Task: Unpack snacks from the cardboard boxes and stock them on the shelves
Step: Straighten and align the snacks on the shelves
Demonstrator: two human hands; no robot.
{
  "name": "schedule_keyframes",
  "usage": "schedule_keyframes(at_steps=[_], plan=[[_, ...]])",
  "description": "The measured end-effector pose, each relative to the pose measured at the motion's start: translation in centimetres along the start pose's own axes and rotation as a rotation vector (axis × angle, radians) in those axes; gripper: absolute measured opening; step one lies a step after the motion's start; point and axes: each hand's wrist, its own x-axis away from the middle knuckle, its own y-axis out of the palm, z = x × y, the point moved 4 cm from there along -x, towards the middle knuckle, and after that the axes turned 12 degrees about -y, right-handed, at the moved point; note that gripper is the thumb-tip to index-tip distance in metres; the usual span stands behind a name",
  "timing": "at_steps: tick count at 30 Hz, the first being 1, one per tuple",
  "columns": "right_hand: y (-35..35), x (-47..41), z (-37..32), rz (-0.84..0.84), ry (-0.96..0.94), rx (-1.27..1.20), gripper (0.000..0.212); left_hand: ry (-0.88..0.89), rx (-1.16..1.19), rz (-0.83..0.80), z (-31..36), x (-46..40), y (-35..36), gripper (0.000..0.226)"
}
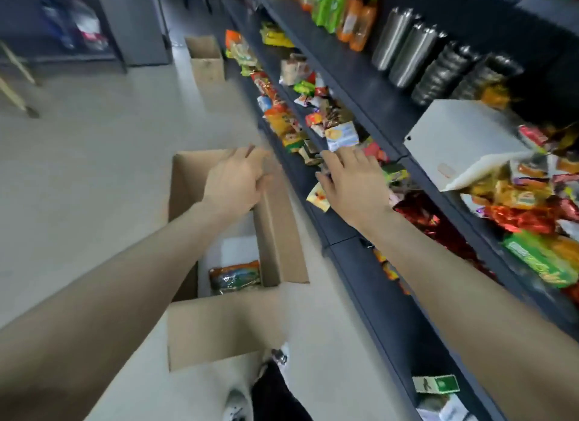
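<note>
Left hand (233,179): fingers loosely curled over far flap of open cardboard box (275,232); hold on flap unclear.
Right hand (351,182): fingers spread, flat over shelf edge (316,182), yellow packet (318,198) beneath the palm; grip unclear.
Box: on floor beside shelves, long axis running away from viewer.
Contents: one snack bag (235,276), flat, long axis crosswise.
</note>
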Motion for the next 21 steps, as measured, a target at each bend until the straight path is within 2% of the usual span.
schedule_keyframes(at_steps=[5, 8, 10, 14, 21], plan=[[8.0, -5.0, -6.1, -0.147, -0.106, -0.178, 0.043, -0.195, -0.09, -0.137, -10.3, 1.4, 4.6, 0.035], [13.2, -7.7, -8.7, -0.174, -0.145, -0.287, 0.034, -0.264, -0.127, -0.185, -15.3, 2.1, 7.5, 0.039], [17.1, -9.2, -10.0, -0.184, -0.126, -0.38, 0.031, -0.3, -0.136, -0.236, -18.0, 2.2, 9.7, 0.042], [25.4, -10.8, -12.9, -0.331, -0.098, -0.493, 0.039, -0.369, -0.158, -0.36, -22.0, 2.3, 15.4, 0.043], [40.0, -8.4, -17.5, -0.539, 0.064, -0.658, 0.037, -0.412, -0.163, -0.608, -28.1, 2.3, 28.9, 0.046]])
